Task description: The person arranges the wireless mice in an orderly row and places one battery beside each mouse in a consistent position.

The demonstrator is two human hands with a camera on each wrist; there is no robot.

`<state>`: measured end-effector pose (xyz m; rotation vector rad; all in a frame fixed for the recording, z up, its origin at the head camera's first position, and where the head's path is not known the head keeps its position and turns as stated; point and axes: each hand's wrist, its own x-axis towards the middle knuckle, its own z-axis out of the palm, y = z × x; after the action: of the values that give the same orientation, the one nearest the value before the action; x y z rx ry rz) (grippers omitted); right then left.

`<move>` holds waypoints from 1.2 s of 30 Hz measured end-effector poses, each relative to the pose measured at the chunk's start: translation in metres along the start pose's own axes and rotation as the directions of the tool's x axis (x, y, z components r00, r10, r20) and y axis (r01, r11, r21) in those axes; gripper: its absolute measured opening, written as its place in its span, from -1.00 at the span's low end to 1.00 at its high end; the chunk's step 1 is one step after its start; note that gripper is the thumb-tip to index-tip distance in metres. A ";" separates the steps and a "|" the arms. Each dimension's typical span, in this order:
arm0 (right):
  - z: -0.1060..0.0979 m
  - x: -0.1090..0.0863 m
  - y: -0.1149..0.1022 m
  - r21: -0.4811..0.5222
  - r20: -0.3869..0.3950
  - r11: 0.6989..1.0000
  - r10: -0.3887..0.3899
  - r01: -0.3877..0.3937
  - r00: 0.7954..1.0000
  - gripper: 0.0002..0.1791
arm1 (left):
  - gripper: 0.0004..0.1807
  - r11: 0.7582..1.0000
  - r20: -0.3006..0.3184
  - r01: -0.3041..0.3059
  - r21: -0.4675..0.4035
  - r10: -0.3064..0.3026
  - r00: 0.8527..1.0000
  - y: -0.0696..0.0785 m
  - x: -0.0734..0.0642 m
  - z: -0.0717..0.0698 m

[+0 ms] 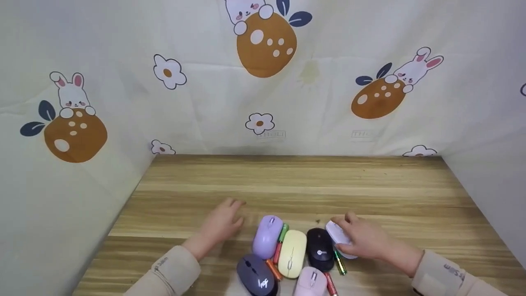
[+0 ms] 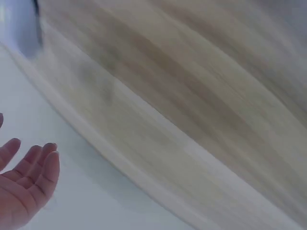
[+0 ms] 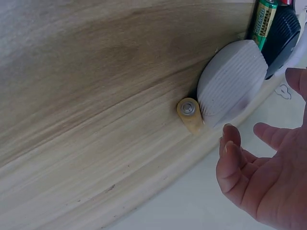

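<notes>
My left hand is held over the table, just left of a purple mouse, its fingers loosely bent with nothing in them. In the left wrist view the same hand shows an empty palm. On the other side, my right hand hovers at a white mouse, fingers and thumb spread over it. The right wrist view has this white mouse with ribbed sides, a yellow battery beside it and my fingertips near its edge.
Between the hands sit a yellow mouse, a black mouse, a dark grey mouse and a pink mouse. Among them lie several batteries, including an orange one and a green one. Patterned cloth surrounds the wooden table.
</notes>
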<state>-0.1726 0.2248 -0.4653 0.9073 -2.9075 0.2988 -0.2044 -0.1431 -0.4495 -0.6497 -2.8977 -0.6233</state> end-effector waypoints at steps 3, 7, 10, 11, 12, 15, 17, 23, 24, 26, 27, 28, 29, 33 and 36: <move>0.005 0.000 -0.002 -0.001 -0.006 1.000 0.005 -0.005 1.000 -0.32 | -0.58 0.996 0.032 -0.080 0.028 0.079 0.996 0.025 -0.007 0.012; 0.006 0.000 -0.004 -0.015 -0.002 0.999 0.032 -0.032 1.000 -0.30 | -0.52 0.987 0.057 -0.129 0.093 0.124 0.991 0.047 -0.018 0.027; 0.006 0.000 -0.004 -0.039 0.006 0.998 0.052 -0.051 0.999 -0.29 | -0.48 0.979 0.036 -0.141 0.150 0.138 0.990 0.053 -0.024 0.038; 0.006 0.000 -0.004 -0.043 0.007 0.998 0.052 -0.051 0.999 -0.28 | -0.48 0.975 0.020 -0.144 0.167 0.143 0.990 0.054 -0.026 0.041; 0.006 -0.001 -0.003 -0.048 0.005 0.998 0.050 -0.050 0.999 -0.28 | -0.47 0.973 0.016 -0.145 0.178 0.144 0.989 0.055 -0.028 0.044; 0.008 -0.002 -0.001 -0.043 0.014 0.998 0.046 -0.046 0.999 -0.28 | -0.45 0.972 0.041 -0.126 0.198 0.120 0.992 0.056 -0.033 0.051; 0.008 -0.002 0.000 -0.026 0.027 0.998 0.051 -0.050 0.998 -0.27 | -0.44 0.971 0.068 -0.116 0.207 0.104 0.992 0.057 -0.036 0.053; 0.010 0.002 0.002 0.048 0.087 0.996 0.074 -0.078 0.993 -0.25 | -0.39 0.968 0.126 -0.100 0.231 0.072 0.989 0.055 -0.037 0.057; 0.011 0.003 0.002 0.055 0.091 0.995 0.072 -0.078 0.993 -0.25 | -0.38 0.968 0.139 -0.099 0.230 0.068 0.988 0.054 -0.036 0.057; 0.011 0.004 0.003 0.066 0.103 0.995 0.066 -0.073 0.992 -0.25 | -0.36 0.970 0.167 -0.095 0.223 0.058 0.984 0.053 -0.033 0.058; 0.011 0.005 0.003 0.070 0.109 0.995 0.060 -0.068 0.992 -0.25 | -0.35 0.971 0.179 -0.093 0.219 0.053 0.982 0.052 -0.032 0.059; 0.011 0.006 0.004 0.073 0.116 0.995 0.055 -0.063 0.992 -0.24 | -0.34 0.974 0.187 -0.089 0.210 0.050 0.981 0.052 -0.030 0.059; 0.011 0.007 0.004 0.075 0.126 0.995 0.050 -0.060 0.991 -0.25 | -0.34 0.976 0.195 -0.085 0.200 0.045 0.980 0.052 -0.029 0.059; 0.009 0.008 0.006 0.064 0.167 0.997 0.038 -0.050 0.985 -0.24 | -0.34 0.974 0.170 -0.110 0.198 0.076 0.982 0.051 -0.026 0.062; 0.008 0.009 0.006 0.048 0.176 0.998 0.029 -0.038 0.984 -0.23 | -0.35 0.966 0.150 -0.139 0.217 0.107 0.983 0.050 -0.025 0.063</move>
<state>-0.1830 0.2228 -0.4729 0.9377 -3.0921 0.3121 -0.1614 -0.0853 -0.4934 -0.8624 -2.9605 -0.2361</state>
